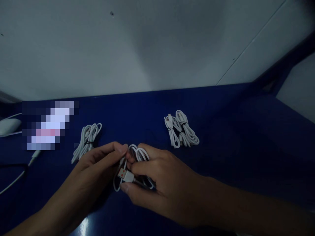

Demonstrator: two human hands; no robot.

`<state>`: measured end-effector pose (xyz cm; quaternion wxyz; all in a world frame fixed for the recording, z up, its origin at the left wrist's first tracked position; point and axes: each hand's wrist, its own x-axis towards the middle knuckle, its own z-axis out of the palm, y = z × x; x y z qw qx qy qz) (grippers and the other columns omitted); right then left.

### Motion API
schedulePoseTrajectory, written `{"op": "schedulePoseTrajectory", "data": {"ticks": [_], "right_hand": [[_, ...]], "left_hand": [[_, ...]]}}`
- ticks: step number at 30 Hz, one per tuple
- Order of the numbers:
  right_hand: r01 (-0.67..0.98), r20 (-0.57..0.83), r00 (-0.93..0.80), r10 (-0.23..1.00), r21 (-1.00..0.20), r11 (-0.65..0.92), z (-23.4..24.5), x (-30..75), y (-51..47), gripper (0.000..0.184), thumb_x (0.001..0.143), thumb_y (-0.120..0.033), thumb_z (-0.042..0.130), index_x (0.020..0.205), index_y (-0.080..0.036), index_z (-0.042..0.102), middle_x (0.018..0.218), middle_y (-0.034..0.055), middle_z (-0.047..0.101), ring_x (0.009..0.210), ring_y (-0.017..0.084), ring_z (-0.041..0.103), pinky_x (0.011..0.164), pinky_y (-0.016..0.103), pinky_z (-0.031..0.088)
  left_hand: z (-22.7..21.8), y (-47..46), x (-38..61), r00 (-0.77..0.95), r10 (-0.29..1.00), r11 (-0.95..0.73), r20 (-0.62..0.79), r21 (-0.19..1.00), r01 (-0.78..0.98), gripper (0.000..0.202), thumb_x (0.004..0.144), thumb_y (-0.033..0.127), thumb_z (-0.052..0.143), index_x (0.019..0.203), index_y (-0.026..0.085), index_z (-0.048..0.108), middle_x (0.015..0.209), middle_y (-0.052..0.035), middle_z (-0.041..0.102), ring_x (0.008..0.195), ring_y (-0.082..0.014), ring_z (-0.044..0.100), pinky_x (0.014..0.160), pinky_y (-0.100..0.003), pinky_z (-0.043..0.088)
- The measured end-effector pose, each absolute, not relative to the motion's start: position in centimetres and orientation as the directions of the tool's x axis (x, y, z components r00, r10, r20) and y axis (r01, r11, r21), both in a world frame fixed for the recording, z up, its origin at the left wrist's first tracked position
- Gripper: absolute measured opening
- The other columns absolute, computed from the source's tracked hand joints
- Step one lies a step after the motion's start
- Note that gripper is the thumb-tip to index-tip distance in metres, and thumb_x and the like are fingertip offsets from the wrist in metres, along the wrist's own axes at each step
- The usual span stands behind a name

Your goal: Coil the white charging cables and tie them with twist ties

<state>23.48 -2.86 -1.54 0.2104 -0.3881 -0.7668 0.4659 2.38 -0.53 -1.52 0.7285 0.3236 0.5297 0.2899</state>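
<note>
Keeping the cable (142,153) evenly looped takes steady pressure: the right hand (162,177) clamps it, the left hand (98,161) pinches its left end. Leave the plug (126,175) unstrained.

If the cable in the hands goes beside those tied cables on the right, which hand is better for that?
Probably the right hand: it holds the white cable and is nearer the tied cables than the left hand.
</note>
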Motion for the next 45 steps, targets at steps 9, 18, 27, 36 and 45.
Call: {"op": "schedulePoseTrajectory", "data": {"ticks": [9, 18, 27, 36, 45], "right_hand": [[0.403, -0.030, -0.611, 0.791, -0.872, 0.278, -1.70, 23.47, -2.88, 0.031, 0.112, -0.039, 0.065, 0.095, -0.017, 0.077, 0.092, 0.0042, 0.067, 0.088, 0.018, 0.057, 0.072, 0.033, 0.043], [0.398, -0.025, -0.613, 0.789, -0.873, 0.282, -1.68, 23.46, -2.86, 0.030, 0.112, -0.038, 0.065, 0.092, -0.017, 0.075, 0.091, 0.0035, 0.067, 0.088, 0.018, 0.057, 0.073, 0.033, 0.044], [0.417, -0.020, -0.626, 0.780, -0.853, 0.313, -1.63, 23.44, -2.97, 0.030, 0.113, -0.036, 0.065, 0.095, -0.014, 0.078, 0.093, 0.0047, 0.067, 0.086, 0.017, 0.056, 0.070, 0.032, 0.044], [0.432, 0.013, -0.638, 0.770, -0.821, 0.372, -1.99, 23.22, -3.14, 0.032, 0.112, -0.035, 0.065, 0.111, -0.009, 0.084, 0.099, 0.0069, 0.063, 0.073, 0.014, 0.051, 0.063, 0.030, 0.043], [0.461, -0.024, -0.650, 0.759, -0.807, 0.369, -1.51, 23.44, -3.08, 0.031, 0.112, -0.035, 0.066, 0.102, -0.010, 0.082, 0.092, 0.0047, 0.062, 0.074, 0.014, 0.050, 0.063, 0.028, 0.040]], "left_hand": [[-1.88, -0.74, 1.87, 0.310, 0.756, 0.622, -0.577, 0.781, -0.063, 0.021, 0.090, 0.044, 0.094, 0.083, 0.025, 0.087, 0.078, -0.0020, 0.079, 0.072, -0.0167, 0.068, 0.067, -0.022, 0.059], [-1.74, -0.50, 1.97, 0.328, 0.755, 0.615, -0.568, 0.787, -0.052, 0.020, 0.091, 0.043, 0.092, 0.085, 0.025, 0.087, 0.079, -0.0017, 0.079, 0.072, -0.0169, 0.067, 0.068, -0.023, 0.059], [-1.45, -0.56, 2.22, 0.293, 0.764, 0.616, -0.575, 0.785, -0.068, 0.021, 0.091, 0.044, 0.093, 0.084, 0.025, 0.086, 0.079, -0.0020, 0.080, 0.072, -0.0168, 0.070, 0.067, -0.021, 0.061], [-1.55, -0.41, 2.04, 0.297, 0.744, 0.641, -0.599, 0.765, -0.063, 0.027, 0.089, 0.043, 0.094, 0.078, 0.022, 0.082, 0.077, -0.0010, 0.076, 0.070, -0.0159, 0.068, 0.062, -0.021, 0.060], [-1.42, -0.38, 2.34, 0.320, 0.758, 0.609, -0.568, 0.792, -0.037, 0.028, 0.084, 0.047, 0.093, 0.076, 0.022, 0.082, 0.075, -0.0017, 0.076, 0.069, -0.0180, 0.067, 0.063, -0.023, 0.059]]}}
